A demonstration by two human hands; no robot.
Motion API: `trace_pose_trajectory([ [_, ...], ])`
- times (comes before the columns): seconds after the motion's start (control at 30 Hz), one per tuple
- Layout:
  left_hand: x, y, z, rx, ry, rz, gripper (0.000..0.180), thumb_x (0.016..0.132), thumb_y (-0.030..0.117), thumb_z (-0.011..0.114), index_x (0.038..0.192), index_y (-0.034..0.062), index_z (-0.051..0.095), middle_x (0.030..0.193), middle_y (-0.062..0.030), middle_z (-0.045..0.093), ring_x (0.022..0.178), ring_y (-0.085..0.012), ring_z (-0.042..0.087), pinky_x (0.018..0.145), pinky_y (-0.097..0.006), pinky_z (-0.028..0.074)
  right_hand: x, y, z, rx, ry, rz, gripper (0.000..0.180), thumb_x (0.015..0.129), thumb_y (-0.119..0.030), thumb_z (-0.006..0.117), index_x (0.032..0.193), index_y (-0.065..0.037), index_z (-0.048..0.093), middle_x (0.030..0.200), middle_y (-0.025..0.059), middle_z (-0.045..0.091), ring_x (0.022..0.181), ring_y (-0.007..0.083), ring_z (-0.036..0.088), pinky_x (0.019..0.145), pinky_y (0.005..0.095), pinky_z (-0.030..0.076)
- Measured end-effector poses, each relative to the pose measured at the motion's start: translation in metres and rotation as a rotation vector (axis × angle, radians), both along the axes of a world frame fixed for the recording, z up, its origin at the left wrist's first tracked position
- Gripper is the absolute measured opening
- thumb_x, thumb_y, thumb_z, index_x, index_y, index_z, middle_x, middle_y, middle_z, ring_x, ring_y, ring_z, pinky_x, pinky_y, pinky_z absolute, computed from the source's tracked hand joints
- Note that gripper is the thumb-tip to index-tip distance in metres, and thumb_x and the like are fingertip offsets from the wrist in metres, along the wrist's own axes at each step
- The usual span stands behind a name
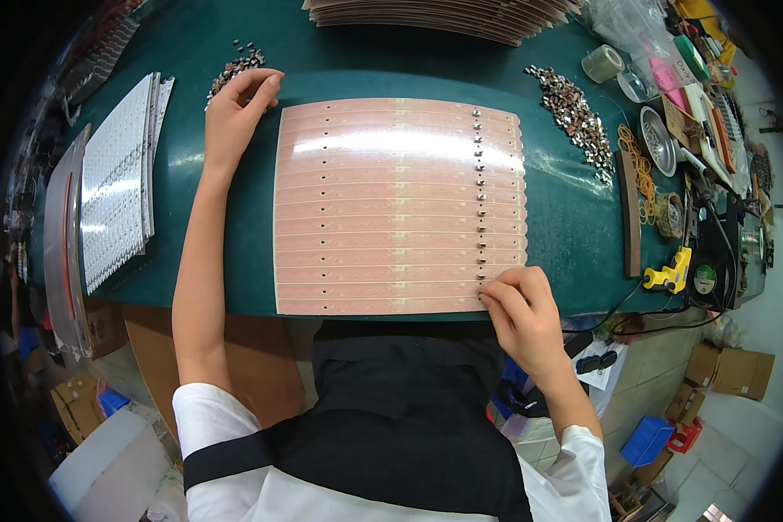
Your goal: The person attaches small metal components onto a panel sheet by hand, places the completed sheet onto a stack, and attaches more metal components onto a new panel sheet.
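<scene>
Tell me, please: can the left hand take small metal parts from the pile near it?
Probably yes. The left hand already rests at the edge of the small pile of metal parts on the green table, and nothing lies between them.

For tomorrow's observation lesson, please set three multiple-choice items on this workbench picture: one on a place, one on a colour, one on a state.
1. Where is the left hand?
A. On the yellow tool
B. At the small pile of metal parts by the sheet's far left corner
C. In the person's lap

2. What colour are the strips laid side by side on the table?
A. Pale pink
B. Blue
C. Black

3. What is the right hand doing?
A. Lying flat and open
B. Gripping a roll of tape
C. Pinching at the nearest strip's right end

Answers: 1 B, its fingers touch that pile; 2 A, pink against the green table; 3 C, fingertips are closed together at the column of small metal parts.
</scene>
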State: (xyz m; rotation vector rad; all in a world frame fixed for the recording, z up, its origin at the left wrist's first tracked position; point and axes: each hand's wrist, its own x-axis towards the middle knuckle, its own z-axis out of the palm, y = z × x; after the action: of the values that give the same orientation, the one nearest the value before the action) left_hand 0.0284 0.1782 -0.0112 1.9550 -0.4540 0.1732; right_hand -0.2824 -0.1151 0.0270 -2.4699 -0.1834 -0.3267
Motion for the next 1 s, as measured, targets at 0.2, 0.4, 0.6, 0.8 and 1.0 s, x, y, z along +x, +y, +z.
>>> trace_pose_trajectory([
  [0.2,-0.002,-0.002,0.001,-0.022,0.017,0.002,0.023,0.094,0.022,0.066,0.104,0.0021,0.071,0.087,-0.0012,0.067,0.075,-0.0084,0.062,0.071,-0.021,0.049,0.001,-0.005,0.007,-0.003,0.025,0.041,0.017,0.075,0.002,0.073,0.09,-0.001,0.066,0.088,0.0102,0.058,0.081,0.0282,0.059,0.071,0.0354,0.049],
  [0.4,-0.004,0.001,0.003,-0.011,0.03,0.012,0.022,0.094,0.021,0.066,0.104,0.0018,0.071,0.087,-0.0006,0.067,0.075,-0.0079,0.061,0.071,-0.021,0.049,0.039,-0.086,0.026,-0.033,-0.048,-0.22,0.009,0.085,-0.004,0.067,0.094,-0.002,0.069,0.088,0.0111,0.064,0.076,0.0251,0.063,0.067,0.0328,0.051],
  [0.6,0.0,0.001,0.0,-0.031,0.045,0.001,0.023,0.094,0.021,0.066,0.104,0.0016,0.07,0.088,-0.0008,0.067,0.076,-0.0079,0.061,0.071,-0.021,0.05,0.082,-0.169,-0.02,-0.334,-0.112,-0.477,0.008,0.089,-0.007,0.064,0.091,-0.001,0.069,0.087,0.0114,0.062,0.081,0.0274,0.063,0.071,0.0357,0.051],
  [0.8,-0.002,0.001,0.004,-0.024,0.047,0.015,0.022,0.094,0.021,0.066,0.104,0.0017,0.071,0.089,-0.0008,0.067,0.076,-0.0079,0.062,0.072,-0.022,0.05,0.079,-0.159,-0.023,-0.647,-0.216,-0.433,0.008,0.088,-0.008,0.066,0.091,-0.001,0.064,0.085,0.0123,0.06,0.083,0.0288,0.062,0.073,0.0384,0.05],
  [1.0,0.001,0.004,0.0,0.019,0.01,0.037,0.023,0.093,0.024,0.066,0.104,0.0043,0.072,0.088,-0.0006,0.069,0.077,-0.0079,0.063,0.071,-0.022,0.05,0.028,-0.062,0.023,0.048,0.023,-0.189,0.008,0.084,0.003,0.064,0.091,0.0,0.061,0.087,0.0119,0.06,0.078,0.0245,0.06,0.069,0.031,0.048],
])
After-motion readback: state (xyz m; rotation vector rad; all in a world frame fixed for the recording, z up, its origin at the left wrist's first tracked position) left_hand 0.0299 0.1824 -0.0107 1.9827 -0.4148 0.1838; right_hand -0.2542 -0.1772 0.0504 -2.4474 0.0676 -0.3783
